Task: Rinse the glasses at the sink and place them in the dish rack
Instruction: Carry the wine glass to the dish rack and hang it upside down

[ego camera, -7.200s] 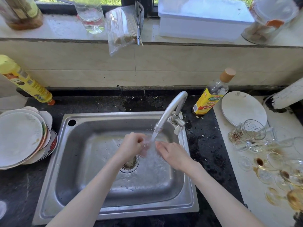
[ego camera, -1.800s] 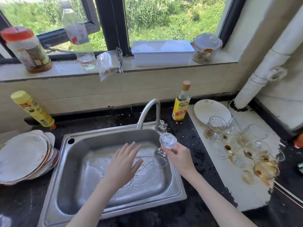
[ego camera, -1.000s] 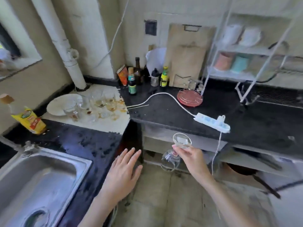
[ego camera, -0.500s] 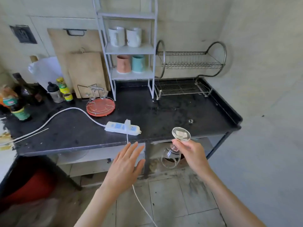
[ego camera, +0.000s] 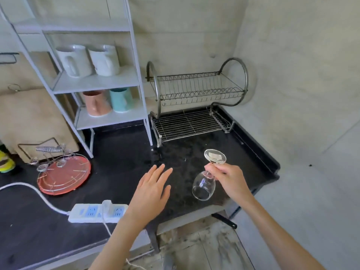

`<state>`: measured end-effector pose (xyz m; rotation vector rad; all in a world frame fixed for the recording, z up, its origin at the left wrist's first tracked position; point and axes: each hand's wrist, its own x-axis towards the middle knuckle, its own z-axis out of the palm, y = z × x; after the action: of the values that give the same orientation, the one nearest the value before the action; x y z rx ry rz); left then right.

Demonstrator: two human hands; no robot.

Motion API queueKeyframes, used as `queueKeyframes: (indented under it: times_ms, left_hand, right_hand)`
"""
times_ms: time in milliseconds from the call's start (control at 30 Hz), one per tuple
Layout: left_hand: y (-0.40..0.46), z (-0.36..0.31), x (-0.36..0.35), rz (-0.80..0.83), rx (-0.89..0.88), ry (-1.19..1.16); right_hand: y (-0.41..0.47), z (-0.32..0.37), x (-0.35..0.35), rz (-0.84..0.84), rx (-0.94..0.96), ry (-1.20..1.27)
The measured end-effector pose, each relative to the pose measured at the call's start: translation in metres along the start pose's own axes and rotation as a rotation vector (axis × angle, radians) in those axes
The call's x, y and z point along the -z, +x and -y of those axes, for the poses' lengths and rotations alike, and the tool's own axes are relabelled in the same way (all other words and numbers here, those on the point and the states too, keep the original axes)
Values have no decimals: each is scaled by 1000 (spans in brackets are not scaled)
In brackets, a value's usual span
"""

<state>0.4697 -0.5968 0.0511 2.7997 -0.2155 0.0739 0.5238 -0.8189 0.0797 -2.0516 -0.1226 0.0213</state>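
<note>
A clear stemmed wine glass (ego camera: 204, 187) hangs upside down over the black counter (ego camera: 120, 156), its round foot on top. My right hand (ego camera: 230, 181) pinches it by the stem just under the foot. My left hand (ego camera: 152, 191) hovers beside it with straight fingers and holds nothing. The two-tier wire dish rack (ego camera: 191, 121) stands against the back wall at the counter's far right, beyond both hands. Nothing sits on either of its tiers.
A white shelf unit (ego camera: 97, 82) with mugs and cups stands left of the rack. A white power strip (ego camera: 97, 211) with its cable lies near the counter's front edge. A red round tray (ego camera: 64, 177) with a wire holder sits at the left, wooden boards (ego camera: 29, 117) behind it.
I have turned from the sink to the counter with the rack and come closer. My right hand carried the upside-down glass over the counter; my left hand stayed open.
</note>
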Motion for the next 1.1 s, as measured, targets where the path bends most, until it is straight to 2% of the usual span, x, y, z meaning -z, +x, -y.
queueKeyframes:
  times_ms: [200,400,500,633,867,1100]
  left_hand:
    - [116,29,23,-103,-13,21]
    - [209,47,63,-206,-7,31]
    - [238,53,73,-214,47,97]
    - [258,59,76,-285,126,198]
    - [273,59,69,-297,203,309]
    - [276,59,66,-307,232,322]
  right_hand:
    - [118,29,8,-3,28,9]
    - [240,77,14,-21,157,120]
    - [293,103,9,19,280,79]
    - [364,114,-13,59,308,-15]
    - [427,102,-66,287,372,-219]
    - [442,92,-88,320,367,-135]
